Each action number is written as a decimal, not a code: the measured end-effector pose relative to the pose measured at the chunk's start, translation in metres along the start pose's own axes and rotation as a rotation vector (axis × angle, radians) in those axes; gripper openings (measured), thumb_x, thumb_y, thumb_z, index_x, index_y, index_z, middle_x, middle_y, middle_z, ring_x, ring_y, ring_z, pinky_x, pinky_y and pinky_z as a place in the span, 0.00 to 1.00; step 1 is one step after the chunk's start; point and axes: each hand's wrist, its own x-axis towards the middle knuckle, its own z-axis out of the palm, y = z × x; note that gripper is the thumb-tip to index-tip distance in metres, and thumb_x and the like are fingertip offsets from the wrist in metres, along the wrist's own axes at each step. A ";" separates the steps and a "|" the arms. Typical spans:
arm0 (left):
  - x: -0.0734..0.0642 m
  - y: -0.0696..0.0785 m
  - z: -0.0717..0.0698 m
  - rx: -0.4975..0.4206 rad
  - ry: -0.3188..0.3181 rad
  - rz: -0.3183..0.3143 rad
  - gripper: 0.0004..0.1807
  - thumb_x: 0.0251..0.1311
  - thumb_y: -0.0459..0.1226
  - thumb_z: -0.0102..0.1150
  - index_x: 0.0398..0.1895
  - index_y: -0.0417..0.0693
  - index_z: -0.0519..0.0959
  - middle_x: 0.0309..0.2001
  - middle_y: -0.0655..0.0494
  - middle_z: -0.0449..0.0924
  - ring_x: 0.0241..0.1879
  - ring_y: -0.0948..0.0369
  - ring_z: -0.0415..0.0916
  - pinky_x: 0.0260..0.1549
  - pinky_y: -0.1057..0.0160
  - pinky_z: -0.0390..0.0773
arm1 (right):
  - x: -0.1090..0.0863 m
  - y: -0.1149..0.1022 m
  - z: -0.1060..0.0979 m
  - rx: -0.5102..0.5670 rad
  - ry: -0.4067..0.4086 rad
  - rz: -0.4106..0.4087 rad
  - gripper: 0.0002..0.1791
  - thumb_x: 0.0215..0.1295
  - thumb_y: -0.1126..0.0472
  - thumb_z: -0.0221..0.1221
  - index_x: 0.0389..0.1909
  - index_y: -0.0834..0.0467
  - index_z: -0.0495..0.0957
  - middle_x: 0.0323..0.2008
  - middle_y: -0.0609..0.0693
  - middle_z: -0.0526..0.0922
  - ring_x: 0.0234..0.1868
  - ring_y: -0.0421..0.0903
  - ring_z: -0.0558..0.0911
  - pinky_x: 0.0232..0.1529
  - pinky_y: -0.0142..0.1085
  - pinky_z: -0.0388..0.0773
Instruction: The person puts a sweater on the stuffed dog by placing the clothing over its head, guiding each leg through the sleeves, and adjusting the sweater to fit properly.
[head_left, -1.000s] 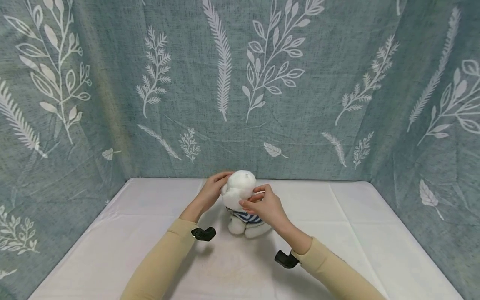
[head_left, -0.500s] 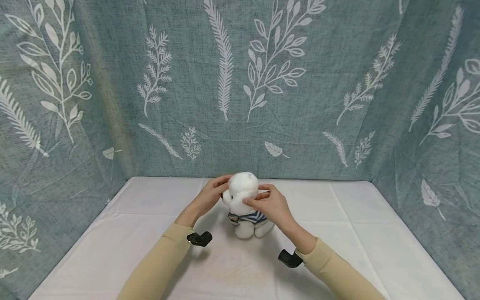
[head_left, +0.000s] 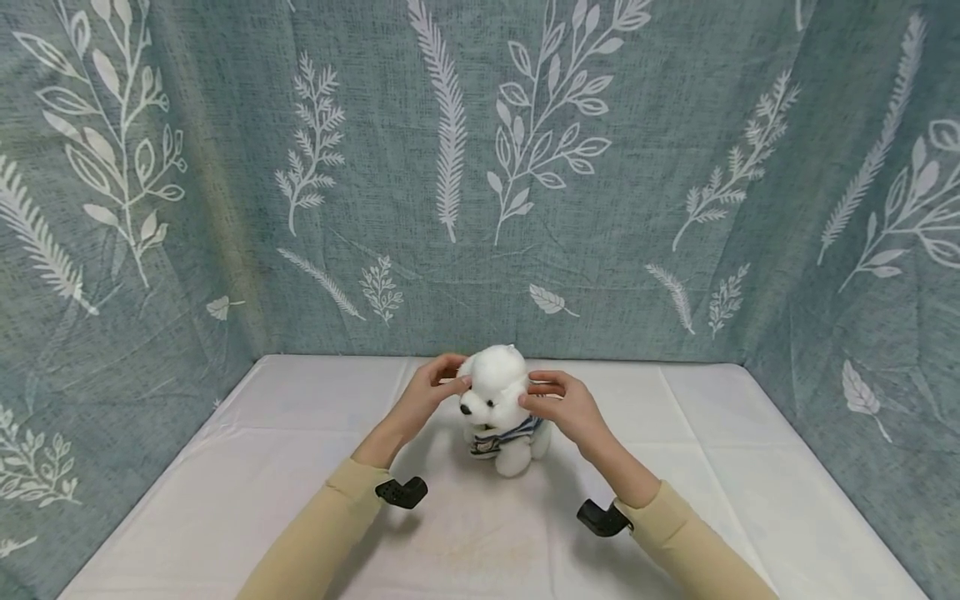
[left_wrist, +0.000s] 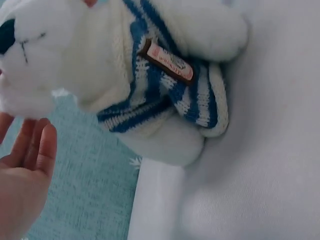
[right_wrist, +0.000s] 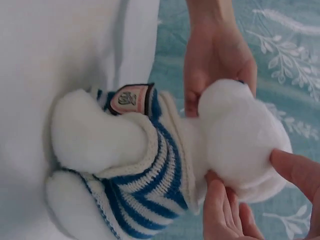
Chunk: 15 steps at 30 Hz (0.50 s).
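Observation:
A white plush dog [head_left: 498, 371] sits on the white-covered table, wearing a blue-and-white striped knit sweater [right_wrist: 155, 175] with a pinkish patch [left_wrist: 171, 62]. Its black nose [head_left: 466, 409] points toward the front left. With thumb in front and fingers reaching behind, my left hand [head_left: 422, 398] holds the left side of the dog's head. On the other side my right hand [head_left: 572, 410] pinches the head between thumb and fingers, as the right wrist view shows. Some of the left fingertips are hidden behind the head.
The table [head_left: 675, 467] has a white cloth with fold lines. Blue-green curtains [head_left: 360, 167] with white leaf prints close off the back and both sides. A black wrist device [head_left: 402, 492] sits at the left cuff, another black device [head_left: 603, 518] at the right.
The plush dog has turned so that its face, nose and patch now show toward the front. It has shifted slightly right, and my right hand has moved right with it.

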 end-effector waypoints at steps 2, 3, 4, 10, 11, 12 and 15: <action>-0.002 0.003 0.003 0.000 0.017 -0.004 0.20 0.64 0.40 0.57 0.56 0.41 0.72 0.51 0.46 0.74 0.47 0.59 0.72 0.52 0.46 0.72 | 0.002 0.001 -0.005 0.008 -0.033 -0.009 0.29 0.58 0.58 0.65 0.61 0.60 0.71 0.56 0.61 0.77 0.52 0.51 0.80 0.51 0.40 0.78; -0.003 0.004 0.005 -0.001 0.025 -0.008 0.20 0.64 0.39 0.58 0.56 0.41 0.72 0.51 0.45 0.74 0.48 0.58 0.73 0.52 0.46 0.72 | 0.003 0.001 -0.007 0.015 -0.050 -0.011 0.29 0.58 0.58 0.65 0.61 0.61 0.70 0.57 0.61 0.76 0.53 0.52 0.79 0.51 0.40 0.79; -0.004 0.006 0.006 -0.002 0.030 -0.012 0.20 0.63 0.39 0.58 0.56 0.40 0.72 0.52 0.44 0.74 0.49 0.58 0.73 0.52 0.46 0.72 | 0.004 0.001 -0.010 0.022 -0.065 -0.013 0.29 0.59 0.58 0.64 0.61 0.61 0.70 0.57 0.62 0.75 0.54 0.52 0.79 0.51 0.40 0.78; -0.017 0.031 0.017 0.056 0.047 -0.016 0.20 0.61 0.36 0.60 0.54 0.37 0.71 0.50 0.44 0.76 0.49 0.53 0.74 0.46 0.60 0.76 | 0.010 0.003 -0.025 0.048 -0.152 -0.019 0.29 0.62 0.60 0.61 0.63 0.64 0.67 0.60 0.63 0.72 0.59 0.53 0.75 0.55 0.40 0.76; -0.019 0.035 0.019 0.067 0.052 -0.015 0.20 0.61 0.36 0.61 0.53 0.37 0.72 0.49 0.44 0.76 0.48 0.52 0.74 0.45 0.61 0.76 | 0.012 0.004 -0.027 0.048 -0.166 -0.020 0.30 0.62 0.60 0.61 0.64 0.65 0.67 0.61 0.63 0.71 0.59 0.53 0.74 0.55 0.40 0.76; -0.020 0.036 0.020 0.072 0.058 -0.018 0.20 0.60 0.36 0.61 0.53 0.37 0.72 0.49 0.44 0.77 0.48 0.52 0.74 0.45 0.61 0.76 | 0.014 0.005 -0.029 0.039 -0.182 -0.026 0.30 0.63 0.60 0.61 0.64 0.65 0.66 0.61 0.64 0.70 0.59 0.53 0.74 0.55 0.39 0.76; -0.022 0.040 0.025 0.081 0.082 -0.015 0.19 0.59 0.36 0.63 0.51 0.38 0.73 0.48 0.44 0.77 0.45 0.54 0.75 0.43 0.62 0.76 | 0.018 0.007 -0.036 0.034 -0.228 -0.037 0.31 0.64 0.61 0.59 0.66 0.67 0.64 0.63 0.65 0.68 0.60 0.53 0.74 0.55 0.39 0.76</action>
